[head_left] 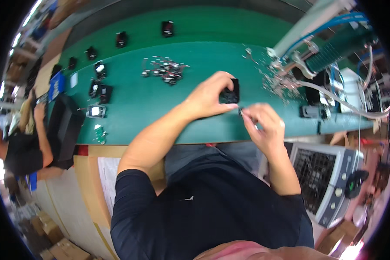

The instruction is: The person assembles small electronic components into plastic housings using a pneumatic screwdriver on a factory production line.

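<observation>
My left hand [207, 97] grips a black plastic housing [234, 92], fingers along its far edge and thumb at its near side. The housing seems to rest on the green work mat [221, 130], with its inner side partly hidden by my fingers. Close to its near right corner, my right hand [266, 125] pinches a small dark piece [241, 111] between thumb and forefinger; it is too small to name. Farther left on the mat lies a pile of small metallic parts with red and dark wires [167, 70].
Loose screws [286, 84] lie scattered at the right, beneath a green pneumatic screwdriver [336, 50] with hoses. Several black housings [121, 39] stand along the far and left mat. Green circuit boards [99, 133] lie near left. A fan heater [318, 173] stands lower right; another person [24, 145] sits left.
</observation>
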Motion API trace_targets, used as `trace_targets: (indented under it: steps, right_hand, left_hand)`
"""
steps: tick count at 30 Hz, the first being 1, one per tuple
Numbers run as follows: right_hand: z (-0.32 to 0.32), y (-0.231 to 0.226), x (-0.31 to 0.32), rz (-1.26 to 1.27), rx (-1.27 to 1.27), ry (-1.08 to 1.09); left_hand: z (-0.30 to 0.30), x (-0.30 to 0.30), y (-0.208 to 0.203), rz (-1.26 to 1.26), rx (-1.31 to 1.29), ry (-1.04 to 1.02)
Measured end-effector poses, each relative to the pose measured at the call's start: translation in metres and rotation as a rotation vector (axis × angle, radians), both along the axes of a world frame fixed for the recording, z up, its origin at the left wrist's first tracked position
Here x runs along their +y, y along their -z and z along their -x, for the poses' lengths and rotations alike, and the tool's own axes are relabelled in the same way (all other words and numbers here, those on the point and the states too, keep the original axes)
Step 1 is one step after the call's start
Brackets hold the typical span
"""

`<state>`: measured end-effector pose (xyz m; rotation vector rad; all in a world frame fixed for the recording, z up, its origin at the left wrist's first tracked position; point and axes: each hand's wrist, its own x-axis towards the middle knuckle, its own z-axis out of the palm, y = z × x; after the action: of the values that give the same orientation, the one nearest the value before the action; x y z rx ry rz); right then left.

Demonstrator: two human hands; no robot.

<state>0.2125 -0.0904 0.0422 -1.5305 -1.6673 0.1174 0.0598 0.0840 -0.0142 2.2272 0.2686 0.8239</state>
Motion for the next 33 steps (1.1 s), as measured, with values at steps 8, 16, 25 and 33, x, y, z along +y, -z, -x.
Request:
trace_targets:
  steps: [8,16,25,33]
  right_hand:
    - [-0.001,0.035,0.022,-0.048,-0.194,0.102]
    - [0.008,0.031,0.025,0.011,-0.198,0.156]
    - [0.014,0.023,0.038,0.110,-0.267,0.264]
    - [0.010,0.040,0.050,0.029,-0.263,0.181]
  left_hand:
    - [-0.005,-0.017,0.001,0.268,0.095,0.076]
    - [-0.011,-0.028,0.008,0.235,0.053,0.028]
    - [-0.011,-0.022,0.006,0.002,-0.012,-0.125]
    - [-0.011,-0.014,0.013,-0.076,-0.089,-0.149]
